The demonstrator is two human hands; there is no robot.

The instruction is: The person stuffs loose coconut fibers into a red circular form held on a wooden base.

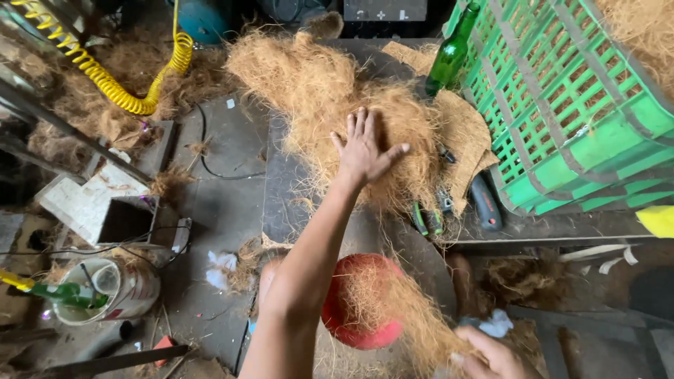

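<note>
Loose tan fibre heap point(319, 84), apparently coir

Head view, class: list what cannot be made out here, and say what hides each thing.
- Round red mould: far side covered by brown coir fibre and crossed by the left forearm.
- Right hand: cut off by the bottom edge; its grip cannot be told.
- Black-handled tool: front end buried under the fibre pile.
- Green glass bottle: base hidden behind fibre.
- Left hand: fingers spread.

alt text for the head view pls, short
The left hand, fingers spread, reaches onto a heap of brown coir fibre on a dark table; the right hand holds a fibre tuft by a red bowl. Green crates stand right.
</note>
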